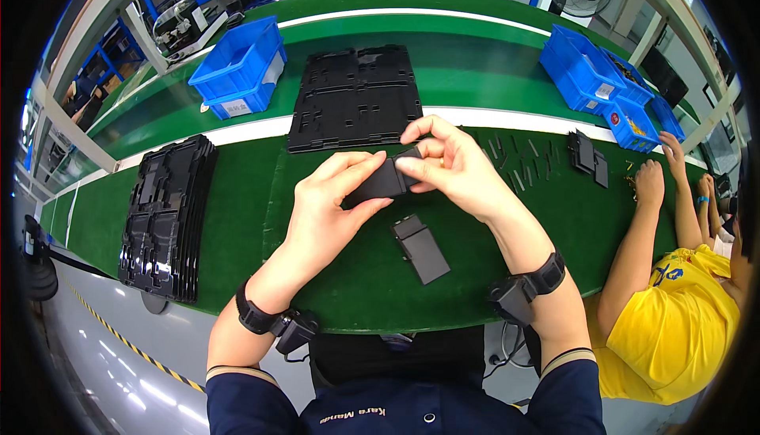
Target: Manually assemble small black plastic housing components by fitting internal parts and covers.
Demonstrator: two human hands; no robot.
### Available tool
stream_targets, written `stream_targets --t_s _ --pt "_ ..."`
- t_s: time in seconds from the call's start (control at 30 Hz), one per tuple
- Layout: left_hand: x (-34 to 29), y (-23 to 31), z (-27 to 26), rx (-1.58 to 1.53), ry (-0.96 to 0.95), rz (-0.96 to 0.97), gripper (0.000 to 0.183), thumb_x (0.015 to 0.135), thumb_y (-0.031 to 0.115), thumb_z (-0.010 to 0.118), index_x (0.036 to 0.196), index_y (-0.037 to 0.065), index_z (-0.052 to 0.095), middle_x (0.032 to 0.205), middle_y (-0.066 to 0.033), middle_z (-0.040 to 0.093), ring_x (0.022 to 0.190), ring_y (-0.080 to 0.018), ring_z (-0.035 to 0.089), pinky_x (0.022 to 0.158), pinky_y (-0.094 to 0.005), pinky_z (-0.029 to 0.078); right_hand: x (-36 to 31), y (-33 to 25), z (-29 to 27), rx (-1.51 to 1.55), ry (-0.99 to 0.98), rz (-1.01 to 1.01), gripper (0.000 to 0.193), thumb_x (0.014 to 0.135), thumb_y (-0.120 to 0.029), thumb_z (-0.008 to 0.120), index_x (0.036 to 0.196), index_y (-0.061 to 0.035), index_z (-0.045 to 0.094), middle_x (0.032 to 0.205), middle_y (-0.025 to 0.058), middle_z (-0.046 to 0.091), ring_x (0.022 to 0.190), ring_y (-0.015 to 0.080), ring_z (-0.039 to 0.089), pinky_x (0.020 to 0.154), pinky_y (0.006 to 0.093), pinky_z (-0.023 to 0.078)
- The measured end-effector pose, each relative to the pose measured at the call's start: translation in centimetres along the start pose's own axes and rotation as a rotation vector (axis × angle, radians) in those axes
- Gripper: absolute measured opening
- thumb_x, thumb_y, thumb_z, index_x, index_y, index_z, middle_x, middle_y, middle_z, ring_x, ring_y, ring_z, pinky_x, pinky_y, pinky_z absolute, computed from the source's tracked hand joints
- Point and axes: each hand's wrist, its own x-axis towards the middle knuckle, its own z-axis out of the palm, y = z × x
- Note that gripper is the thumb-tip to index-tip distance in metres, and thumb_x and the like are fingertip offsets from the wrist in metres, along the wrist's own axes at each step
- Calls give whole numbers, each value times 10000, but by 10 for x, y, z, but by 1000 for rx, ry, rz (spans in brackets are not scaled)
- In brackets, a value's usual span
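Both my hands hold one flat black rectangular box-like part (370, 188) above the green table mat. My left hand (331, 189) grips its left end between thumb and fingers. At its right end my right hand (443, 164) pinches it, the thumb on top and the index finger raised and curled. A similar black part (422, 250) lies on the mat just below my hands, with a seam across its upper portion. Behind my hands sits a black moulded tray (356, 91). What the undersides of my fingers touch is hidden.
Stacked black trays (168, 213) stand at the left. Blue bins (237, 63) sit at the back left, more blue bins (582, 67) at the back right. Small dark strips (526, 162) and several black parts (586, 154) lie right. A co-worker in yellow (673, 324) works close by.
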Motion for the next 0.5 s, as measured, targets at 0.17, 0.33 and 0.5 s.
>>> stream_targets --t_s 0.17,0.33,0.5 --pt "1 2 0 -64 -1 -24 468 658 54 757 1102 47 609 1016 -97 615 879 -207 619 726 -286 519 -1 4 2 -185 -75 -106 247 764 -37 686 947 -42 520 781 -13 575 696 35 547 590 186 453" --pt "8 -12 -20 -465 -272 -516 218 823 96 633 1012 -11 645 857 -22 648 726 -54 543 598 -196 417 -3 -8 4 -337 -170 -68 191 740 -22 704 853 -31 550 689 -29 529 615 21 493 543 178 402" --pt "11 -8 -17 -399 -333 -415 164 814 119 640 903 -15 672 763 -61 657 694 -106 597 607 -268 469 -3 -3 -6 -390 -208 -149 195 688 -18 734 798 -18 573 627 -52 478 550 14 403 490 195 319"
